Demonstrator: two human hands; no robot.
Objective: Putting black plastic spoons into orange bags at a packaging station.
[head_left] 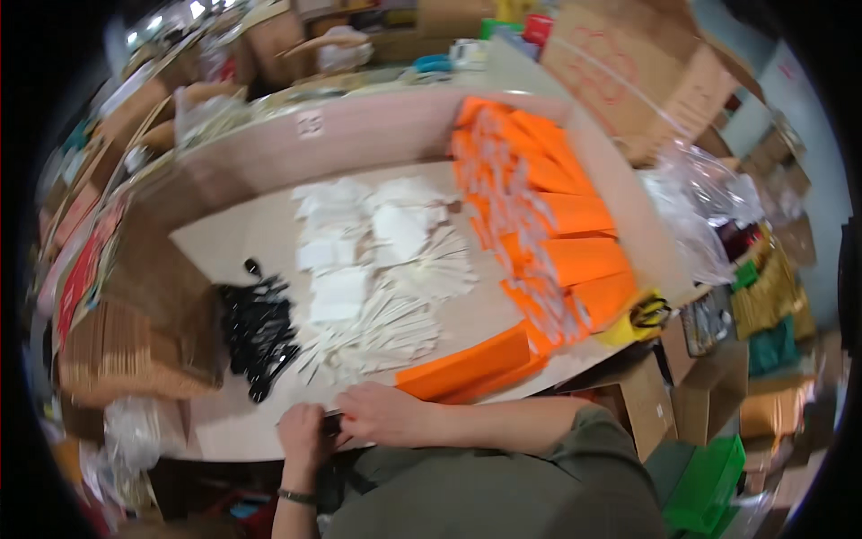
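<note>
My left hand [301, 431] and my right hand [382, 415] meet at the near edge of the table [238, 238]. Together they pinch a small dark item [331, 422], too blurred to name. Just beyond them lie a pile of black plastic utensils [259, 331], several white thin wrapped sticks [391, 319] and white folded napkins [359, 229]. To the right, orange paper sleeves [539, 211] are stacked in rows, and one long orange sleeve [467, 364] lies close to my right hand.
A stack of brown corrugated cardboard [126, 355] stands at the left. Cardboard boxes [628, 72] and clear plastic bags [700, 202] crowd the right and far side. Green crates [714, 481] sit low on the right. A low wall [359, 135] rims the table's back.
</note>
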